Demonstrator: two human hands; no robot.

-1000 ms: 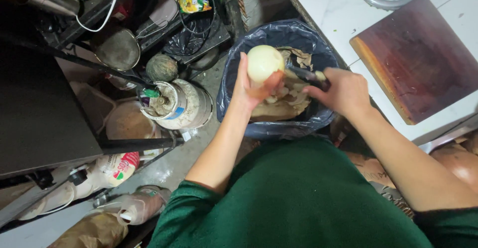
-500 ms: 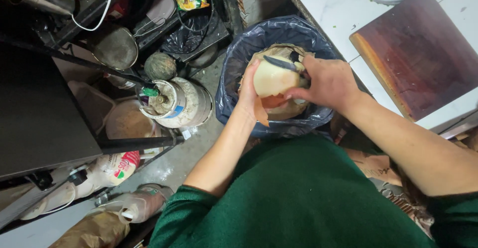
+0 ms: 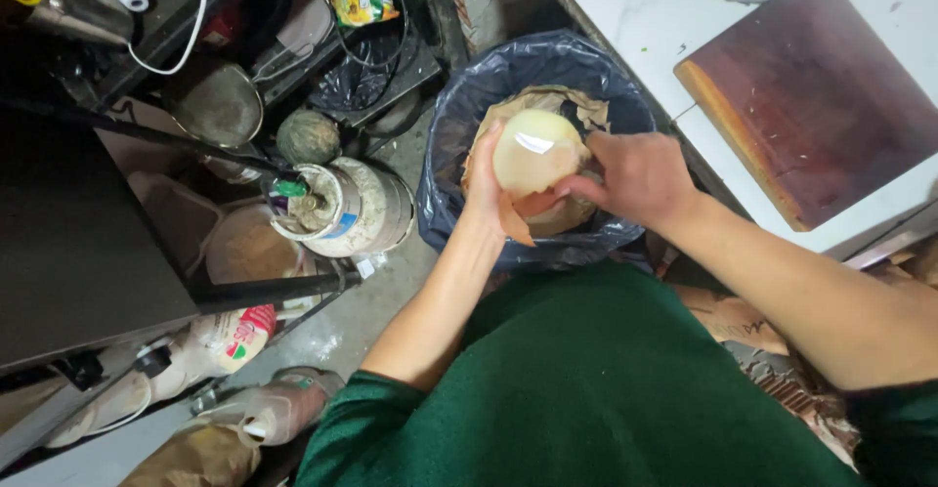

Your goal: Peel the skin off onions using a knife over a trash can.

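Over the lined bin (image 3: 445, 145), the left hand (image 3: 486, 189) cups the pale onion (image 3: 532, 150); the right hand (image 3: 635, 176) pinches its skin. Peeling seems midway; next probably needs turning the onion.

Cramped kitchen, tiled counter (image 3: 625, 18), wooden cutting board (image 3: 811, 106), gas cylinder (image 3: 357, 209), lined bin (image 3: 459, 106)

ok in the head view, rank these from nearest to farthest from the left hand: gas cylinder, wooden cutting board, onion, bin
1. onion, held in the left hand
2. bin, directly beneath the hand
3. gas cylinder, on the floor to the left
4. wooden cutting board, on the counter to the right
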